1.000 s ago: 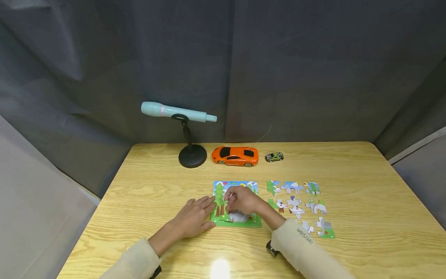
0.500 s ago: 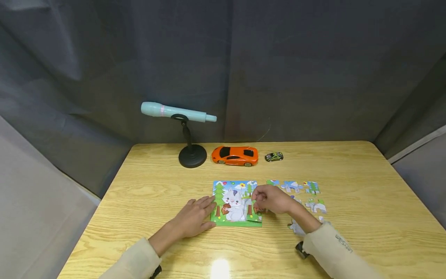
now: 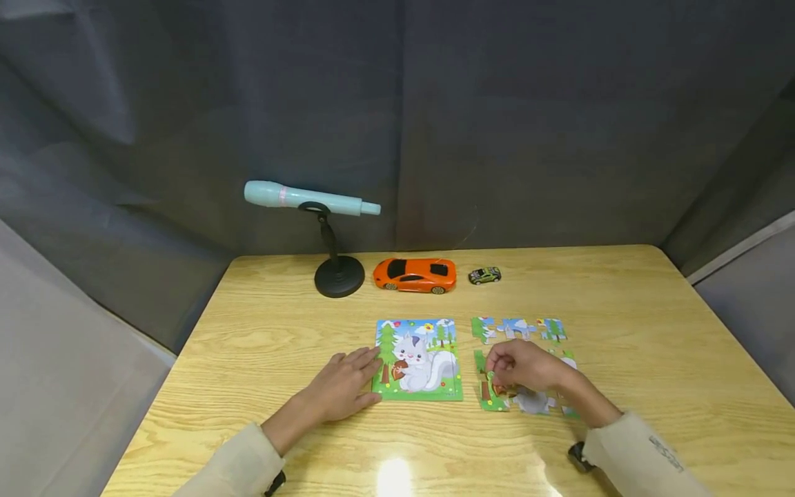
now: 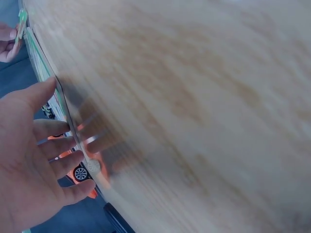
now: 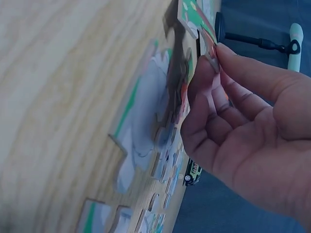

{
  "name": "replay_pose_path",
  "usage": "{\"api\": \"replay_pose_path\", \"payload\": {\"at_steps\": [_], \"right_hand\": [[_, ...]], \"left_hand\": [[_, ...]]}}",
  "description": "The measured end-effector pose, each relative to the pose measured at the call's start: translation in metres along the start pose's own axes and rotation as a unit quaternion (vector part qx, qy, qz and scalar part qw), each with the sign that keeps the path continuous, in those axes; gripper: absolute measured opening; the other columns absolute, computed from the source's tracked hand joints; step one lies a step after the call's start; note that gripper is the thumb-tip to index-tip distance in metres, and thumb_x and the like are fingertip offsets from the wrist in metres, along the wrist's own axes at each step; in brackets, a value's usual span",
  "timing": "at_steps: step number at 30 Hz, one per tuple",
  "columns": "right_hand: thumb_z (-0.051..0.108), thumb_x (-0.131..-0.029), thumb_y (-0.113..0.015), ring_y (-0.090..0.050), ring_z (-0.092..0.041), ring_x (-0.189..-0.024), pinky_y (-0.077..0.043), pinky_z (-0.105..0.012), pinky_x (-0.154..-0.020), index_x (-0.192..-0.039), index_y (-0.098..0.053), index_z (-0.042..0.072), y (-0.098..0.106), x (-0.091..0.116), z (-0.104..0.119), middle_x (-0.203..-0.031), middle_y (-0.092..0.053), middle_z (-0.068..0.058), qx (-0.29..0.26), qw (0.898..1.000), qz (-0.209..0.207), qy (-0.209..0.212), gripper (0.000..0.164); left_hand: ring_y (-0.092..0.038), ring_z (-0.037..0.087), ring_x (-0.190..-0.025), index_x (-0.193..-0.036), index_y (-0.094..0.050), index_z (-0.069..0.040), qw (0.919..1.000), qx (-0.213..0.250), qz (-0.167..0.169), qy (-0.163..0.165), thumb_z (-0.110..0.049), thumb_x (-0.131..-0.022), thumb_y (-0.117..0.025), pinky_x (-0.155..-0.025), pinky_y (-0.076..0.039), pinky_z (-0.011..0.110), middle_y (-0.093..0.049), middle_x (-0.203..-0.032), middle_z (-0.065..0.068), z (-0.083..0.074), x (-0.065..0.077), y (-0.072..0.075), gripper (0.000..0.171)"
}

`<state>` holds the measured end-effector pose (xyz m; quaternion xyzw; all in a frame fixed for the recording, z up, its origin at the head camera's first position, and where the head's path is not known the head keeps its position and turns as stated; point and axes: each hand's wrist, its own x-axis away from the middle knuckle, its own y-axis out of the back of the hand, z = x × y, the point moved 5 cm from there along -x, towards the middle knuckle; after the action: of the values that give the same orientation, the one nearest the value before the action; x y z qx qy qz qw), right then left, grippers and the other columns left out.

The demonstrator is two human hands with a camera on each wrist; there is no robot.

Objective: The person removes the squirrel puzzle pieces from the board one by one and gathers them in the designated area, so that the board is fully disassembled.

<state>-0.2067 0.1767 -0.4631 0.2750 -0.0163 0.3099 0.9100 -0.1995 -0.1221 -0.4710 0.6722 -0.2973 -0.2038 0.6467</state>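
My left hand (image 3: 343,386) lies with its fingers straight at the left edge of a puzzle board (image 3: 415,396) picturing a grey squirrel with an acorn. In the left wrist view, the left hand (image 4: 34,155) has its fingers spread and grips nothing. Right of the board, my right hand (image 3: 528,366) pinches a puzzle piece (image 3: 487,393) between thumb and fingers, above the loose pieces. Green, with a brown trunk, this piece (image 5: 193,17) appears tilted up off the table in the right wrist view. Several loose puzzle pieces (image 3: 517,328) lie in rows under and around that hand, partly hidden by it.
An orange toy car (image 3: 415,276) and a small green-black toy car (image 3: 484,275) stand along the back of the wooden table (image 3: 286,310). Left of them, a light blue toy microphone (image 3: 310,199) sits on a black stand (image 3: 339,276). Dark cloth (image 3: 522,124) hangs behind.
My right hand has moved right with the puzzle piece, from over the board to the loose pieces, uncovering the squirrel picture. My left hand stays at the board's edge. The head view shifted slightly.
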Motion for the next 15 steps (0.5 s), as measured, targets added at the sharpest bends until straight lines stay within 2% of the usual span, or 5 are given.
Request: {"api": "replay_pose_path", "payload": {"at_steps": [6, 15], "right_hand": [[0.001, -0.084, -0.064, -0.051, -0.012, -0.056, -0.044, -0.023, -0.052, -0.09, -0.064, -0.002, -0.006, 0.001, 0.001, -0.069, -0.062, -0.011, 0.015, 1.0, -0.025, -0.006, 0.007], [0.001, -0.08, -0.07, -0.058, -0.014, -0.057, -0.047, -0.023, -0.056, -0.083, -0.065, 0.001, -0.01, 0.0, 0.006, -0.066, -0.065, -0.005, 0.089, 0.993, -0.071, -0.032, 0.006]], "left_hand": [[-0.035, 0.031, -0.139, -0.141, -0.046, -0.008, 1.0, -0.001, 0.002, 0.002, -0.048, -0.094, -0.052, -0.105, -0.037, 0.056, -0.035, -0.153, 0.011, 0.001, 0.002, 0.0, 0.062], [-0.037, 0.032, -0.138, -0.14, -0.047, -0.006, 1.0, 0.002, -0.006, -0.006, -0.047, -0.093, -0.054, -0.104, -0.038, 0.056, -0.036, -0.152, 0.013, -0.001, 0.003, 0.002, 0.062]]}}
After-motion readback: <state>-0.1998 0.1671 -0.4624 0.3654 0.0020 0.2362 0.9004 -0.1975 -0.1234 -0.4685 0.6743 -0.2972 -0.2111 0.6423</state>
